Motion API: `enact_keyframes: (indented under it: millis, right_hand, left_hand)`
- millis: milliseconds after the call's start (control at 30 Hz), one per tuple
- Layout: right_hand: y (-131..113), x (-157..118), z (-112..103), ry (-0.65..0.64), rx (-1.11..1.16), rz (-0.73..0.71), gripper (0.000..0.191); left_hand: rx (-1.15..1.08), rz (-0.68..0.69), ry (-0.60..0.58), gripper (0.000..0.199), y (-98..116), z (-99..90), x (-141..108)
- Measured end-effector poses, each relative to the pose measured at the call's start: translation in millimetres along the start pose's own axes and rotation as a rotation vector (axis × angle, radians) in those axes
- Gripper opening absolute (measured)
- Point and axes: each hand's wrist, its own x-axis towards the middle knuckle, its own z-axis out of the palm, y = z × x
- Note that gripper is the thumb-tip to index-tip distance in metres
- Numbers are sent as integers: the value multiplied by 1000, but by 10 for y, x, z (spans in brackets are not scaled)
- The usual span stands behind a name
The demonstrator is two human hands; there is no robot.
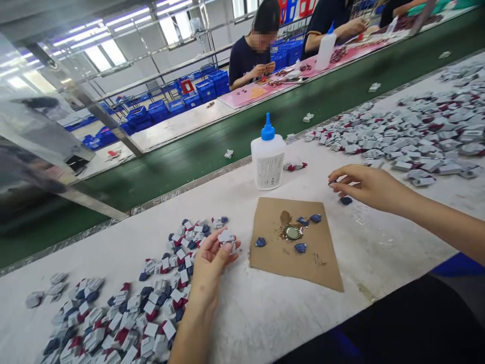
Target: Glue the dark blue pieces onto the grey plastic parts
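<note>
My left hand (215, 255) is closed around a small light-grey plastic piece (226, 236), left of a brown cardboard sheet (265, 215). Pinched in the fingertips of my right hand (358, 186) is a small dark piece (332, 182), mostly hidden. Just below those fingers, a dark blue piece (345, 200) lies on the table. On the cardboard are several blue pieces (300, 247), a round cap (292, 232) in a wet, glossy patch, and a few thin slivers (319, 260). Behind it stands a white glue bottle (270, 162) with a blue nozzle.
Grey, red and blue pieces (151, 308) are heaped at the left. Another heap of grey and maroon pieces (428, 134) spreads at the right. A green conveyor belt (197, 164) carries a few pieces beyond the table (265, 313). Across it, people (246, 63) work at a pink-topped bench.
</note>
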Motion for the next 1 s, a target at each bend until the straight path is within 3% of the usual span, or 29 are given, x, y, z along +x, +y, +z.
enact_keyframes:
  millis: [67, 167, 367, 500, 633, 767, 900, 1000]
  right_hand:
    - [-134, -52, 59, -58, 210, 66, 23]
    - [-330, -159, 116, -206, 317, 16, 28]
    - [-696, -305, 190, -449, 13, -293, 24]
    - [-772, -278, 293, -426, -149, -336, 22]
    - [-746, -235, 410, -432, -399, -567, 23]
    - [-724, -249, 532, -443, -600, -597, 35]
    - [-719, -270, 583, -391, -611, -582, 27]
    - [-784, -275, 513, -384, -448, -591, 20]
  left_hand:
    - [15, 23, -5, 44, -22, -12, -2]
    - [15, 51, -27, 40, -43, 14, -26]
    - [-14, -34, -110, 37, -67, 103, -120]
    - [-16, -41, -189, 34, -148, 147, -149]
    - [-29, -20, -128, 31, -212, 195, -153]
    - [-49, -89, -137, 33, -226, 202, -144]
    - [-65, -108, -134, 37, -228, 197, -149]
    - [-53, -145, -170, 38, -238, 195, -152]
